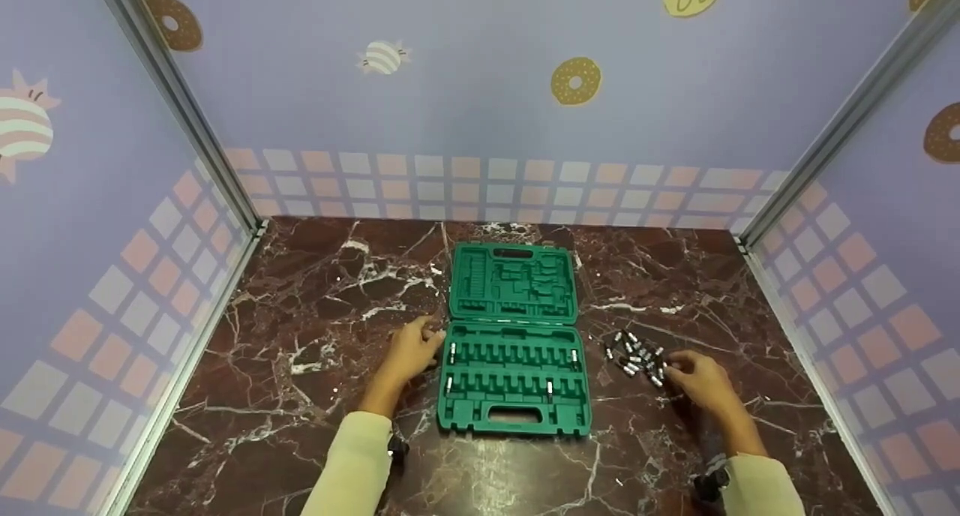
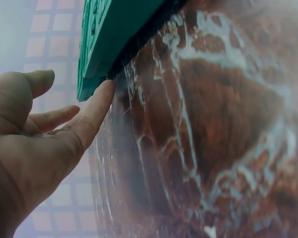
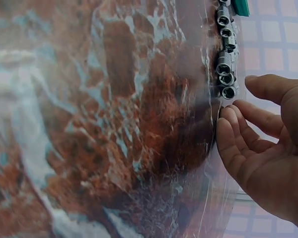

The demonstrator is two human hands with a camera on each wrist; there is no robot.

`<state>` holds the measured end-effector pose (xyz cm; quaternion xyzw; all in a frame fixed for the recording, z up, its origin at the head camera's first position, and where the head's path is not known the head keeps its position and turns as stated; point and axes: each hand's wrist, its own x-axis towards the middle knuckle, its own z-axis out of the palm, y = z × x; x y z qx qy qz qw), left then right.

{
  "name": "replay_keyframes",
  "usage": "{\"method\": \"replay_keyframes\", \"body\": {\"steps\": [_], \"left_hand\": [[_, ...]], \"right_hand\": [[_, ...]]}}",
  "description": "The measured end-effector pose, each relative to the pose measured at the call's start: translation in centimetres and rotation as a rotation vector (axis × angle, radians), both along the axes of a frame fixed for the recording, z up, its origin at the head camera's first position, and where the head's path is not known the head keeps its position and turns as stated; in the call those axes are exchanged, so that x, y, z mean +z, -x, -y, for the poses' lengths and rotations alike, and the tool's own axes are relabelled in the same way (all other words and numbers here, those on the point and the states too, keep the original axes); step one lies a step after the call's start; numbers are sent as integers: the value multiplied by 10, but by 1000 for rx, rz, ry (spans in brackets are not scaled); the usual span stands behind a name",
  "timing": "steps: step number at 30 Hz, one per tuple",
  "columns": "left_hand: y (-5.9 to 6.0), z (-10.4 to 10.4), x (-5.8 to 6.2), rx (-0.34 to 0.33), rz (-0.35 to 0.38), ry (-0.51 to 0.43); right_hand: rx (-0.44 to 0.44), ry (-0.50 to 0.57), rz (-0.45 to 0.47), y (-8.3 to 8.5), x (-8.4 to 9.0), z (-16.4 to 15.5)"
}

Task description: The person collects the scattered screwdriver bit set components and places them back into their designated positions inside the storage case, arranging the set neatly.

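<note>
Both forearms reach forward in pale sleeves, wrists low. The left hand (image 1: 411, 349) lies relaxed with fingers (image 2: 92, 113) straight (thumb raised apart). The right hand (image 1: 697, 379) is set palm down, its fingers (image 3: 234, 144) loosely bent side by side, gripping nothing.

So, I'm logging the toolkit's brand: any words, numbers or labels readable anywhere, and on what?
None can be read.
Green case: moulded slots only, no legible brand or size marks.
Sockets: any stamped sizes are too small and blurred.
Wall: doughnut and candy pictures, no text.
</note>
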<state>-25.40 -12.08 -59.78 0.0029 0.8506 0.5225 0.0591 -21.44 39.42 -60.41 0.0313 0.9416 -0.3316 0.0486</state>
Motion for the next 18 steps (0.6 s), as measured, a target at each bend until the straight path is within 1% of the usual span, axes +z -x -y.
{"method": "replay_keyframes", "body": {"steps": [7, 14, 18], "left_hand": [[3, -4, -4, 30, 21, 21], [7, -8, -6, 32, 19, 14], [8, -11, -7, 28, -7, 74]], "right_hand": [[-6, -41, -40, 2, -3, 2], [-21, -54, -16, 3, -4, 5], [-32, -58, -21, 3, -5, 6]]}}
